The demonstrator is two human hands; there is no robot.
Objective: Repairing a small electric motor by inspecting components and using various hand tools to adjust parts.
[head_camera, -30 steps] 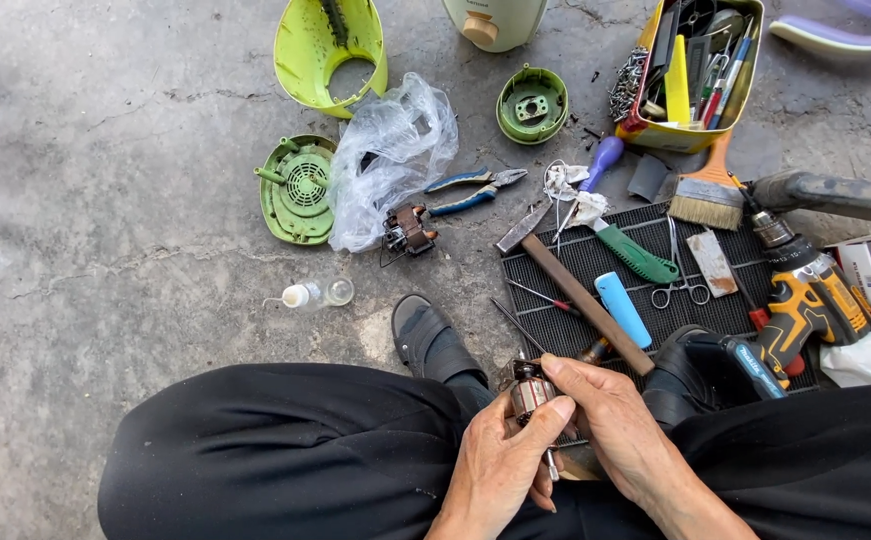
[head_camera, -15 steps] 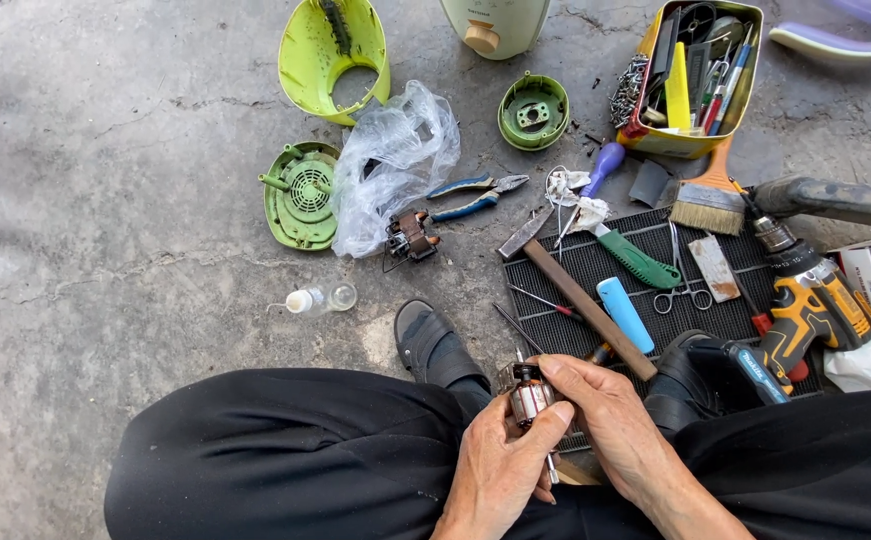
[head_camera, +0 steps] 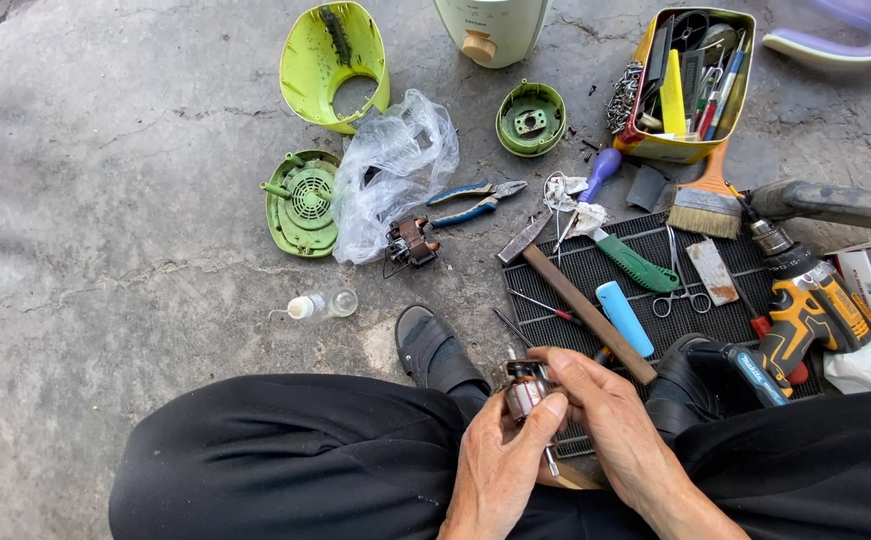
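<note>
Over lap, hands (head_camera: 555,440) gripping motor rotor (head_camera: 525,390)

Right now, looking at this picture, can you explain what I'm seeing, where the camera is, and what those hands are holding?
The camera sits on a person's head, looking down at their lap and a concrete floor. There is no machine, only two bare hands. The left hand and right hand together hold a small motor rotor on a metal shaft. On the floor lie green plastic housing parts, a clear plastic bag, pliers, a hammer, scissors, a paintbrush, a cordless drill and a yellow box of tools.
</note>
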